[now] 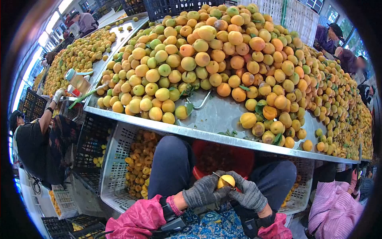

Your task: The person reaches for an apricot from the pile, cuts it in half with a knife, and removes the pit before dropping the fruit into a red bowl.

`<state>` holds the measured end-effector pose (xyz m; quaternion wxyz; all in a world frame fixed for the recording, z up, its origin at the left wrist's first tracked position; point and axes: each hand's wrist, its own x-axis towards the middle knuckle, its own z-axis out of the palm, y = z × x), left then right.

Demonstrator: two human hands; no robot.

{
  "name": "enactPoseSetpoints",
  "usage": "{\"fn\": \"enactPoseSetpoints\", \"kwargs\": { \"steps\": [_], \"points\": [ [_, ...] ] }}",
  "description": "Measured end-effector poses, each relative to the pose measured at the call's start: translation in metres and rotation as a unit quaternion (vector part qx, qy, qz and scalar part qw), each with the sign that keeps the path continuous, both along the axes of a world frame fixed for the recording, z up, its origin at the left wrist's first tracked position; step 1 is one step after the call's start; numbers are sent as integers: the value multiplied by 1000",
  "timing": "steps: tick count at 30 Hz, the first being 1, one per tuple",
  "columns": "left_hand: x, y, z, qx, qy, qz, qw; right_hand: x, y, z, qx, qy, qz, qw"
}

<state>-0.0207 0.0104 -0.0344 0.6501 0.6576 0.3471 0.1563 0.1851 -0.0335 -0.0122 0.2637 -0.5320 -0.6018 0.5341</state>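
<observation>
My left hand (pixel 204 192), in a grey knit glove, is closed around a yellow apricot (pixel 226 181) above my lap. My right hand (pixel 250 194), gloved alike, is closed against the fruit's other side. A bit of red handle shows at its fingers, and a thin blade (pixel 216 174) sticks out past the apricot's upper left; these look like one small knife, its middle hidden by the fruit. Between my knees, below the table edge, sits a red basin (pixel 223 153) with dark contents I cannot make out. A large heap of apricots (pixel 207 59) covers much of the metal table (pixel 217 115) ahead.
A white crate (pixel 113 167) with halved apricots stands by my left knee; another white crate (pixel 304 179) is at my right. A metal hook (pixel 203 100) and a jar (pixel 77 81) rest on the table. Co-workers are on both sides; one gloved hand (pixel 59 95) reaches in at left.
</observation>
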Motion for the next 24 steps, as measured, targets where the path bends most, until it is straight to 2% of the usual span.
{"fn": "enactPoseSetpoints", "kwargs": {
  "steps": [3,4,5,7,8,10,11,13,15,19,21,24],
  "points": [
    [3,-12,-2,25,-14,-38,999,6,11,15,-139,57,-76,986],
    [4,-16,-1,56,-41,-44,997,2,12,16,-70,68,-66,993],
    [5,-17,2,59,-44,-45,996,1,11,15,-67,66,-67,993],
    [3,-22,12,-162,-160,64,972,-3,9,14,-62,146,-126,979],
    [-1,-24,10,-197,-196,86,957,-3,10,18,-61,146,-122,980],
    [-5,-23,15,-228,-204,122,944,-4,14,38,-156,167,-173,958],
    [-8,-22,18,-262,-211,152,929,-9,16,44,-153,168,-165,960],
    [-17,-20,22,-278,-216,145,925,-17,19,55,-150,205,-178,951],
    [-21,-26,11,-324,-267,167,892,-22,21,56,-116,203,-168,958],
    [-34,-36,2,-356,-331,182,855,-27,23,61,-156,260,-148,941],
    [-40,-42,4,-443,-381,226,779,-31,23,58,-159,267,-138,941],
    [-46,-42,12,-453,-401,204,769,-39,23,61,-152,255,-128,946]
  ]
}}
